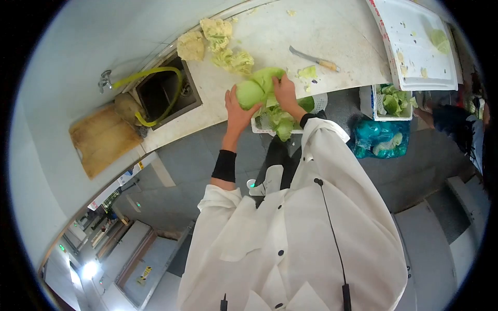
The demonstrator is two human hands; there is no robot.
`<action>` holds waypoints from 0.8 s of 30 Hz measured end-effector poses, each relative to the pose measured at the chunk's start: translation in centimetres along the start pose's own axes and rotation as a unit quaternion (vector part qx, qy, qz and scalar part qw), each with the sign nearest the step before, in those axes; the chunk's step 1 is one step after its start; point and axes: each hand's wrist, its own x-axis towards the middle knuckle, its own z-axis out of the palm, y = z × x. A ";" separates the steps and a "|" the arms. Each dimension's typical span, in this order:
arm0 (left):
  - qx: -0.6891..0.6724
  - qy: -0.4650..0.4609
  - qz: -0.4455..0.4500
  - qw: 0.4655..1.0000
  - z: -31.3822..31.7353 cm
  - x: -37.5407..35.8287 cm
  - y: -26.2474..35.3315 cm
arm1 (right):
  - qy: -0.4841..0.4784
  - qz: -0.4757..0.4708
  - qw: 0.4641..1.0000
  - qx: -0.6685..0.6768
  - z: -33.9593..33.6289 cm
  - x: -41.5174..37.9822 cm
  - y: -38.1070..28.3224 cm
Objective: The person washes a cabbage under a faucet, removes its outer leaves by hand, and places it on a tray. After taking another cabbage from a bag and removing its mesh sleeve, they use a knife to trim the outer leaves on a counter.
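A pale green cabbage [250, 95] is between my hands at the counter's front edge. My left hand [239, 111] cups its left and lower side, with the fingers curled round it. My right hand [285, 93] grips a loose outer cabbage leaf [268, 78] at the cabbage's right side; its fingertips are partly hidden. Just below my hands, a white basket [296, 131] holds green leaves [281, 123]. A knife [315, 58] with a wooden handle lies on the counter to the right, near a torn leaf piece [308, 72].
Trimmed cabbage hearts [217, 32] lie on the counter [332, 26] by the wall. To the left are a sink [193, 98], a yellow hose [179, 85] and a wooden board [98, 137]. A white tray [415, 83], leaf crate [367, 103], blue bag [381, 140] and another person [456, 127] are right.
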 end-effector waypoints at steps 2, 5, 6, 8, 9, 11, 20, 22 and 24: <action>-0.036 0.003 -0.025 0.999 -0.2 0.5 -1.5 | 0.001 0.113 0.994 0.004 -1.0 -0.1 0.3; -0.175 -0.006 -0.130 0.976 -1.5 0.9 -2.3 | 0.039 0.113 0.993 0.001 -2.6 -1.1 3.5; -0.271 -0.015 -0.200 0.941 -1.9 1.1 -2.2 | 0.051 0.124 0.991 -0.020 -3.3 -1.4 4.1; -0.217 -0.007 -0.180 0.959 -1.7 1.5 -1.7 | 0.010 0.138 0.990 0.026 -4.8 -3.1 3.5; -0.161 0.001 -0.158 0.974 -1.6 1.5 -1.7 | -0.081 0.113 0.990 0.005 -5.6 -3.8 2.4; -0.164 -0.002 -0.136 0.977 -0.4 1.7 -3.1 | -0.172 0.087 0.981 -0.014 -5.8 -5.7 1.7; -0.155 0.001 -0.107 0.982 0.0 0.8 -0.7 | -0.069 0.034 0.997 -0.012 -4.6 -7.9 -0.2; -0.162 0.012 -0.097 0.982 0.6 0.9 -1.7 | -0.220 0.194 0.949 0.118 -6.9 -5.5 -5.5; -0.110 0.028 -0.012 0.993 1.0 0.7 -2.4 | -0.181 0.113 0.972 0.102 -3.6 -5.2 -4.4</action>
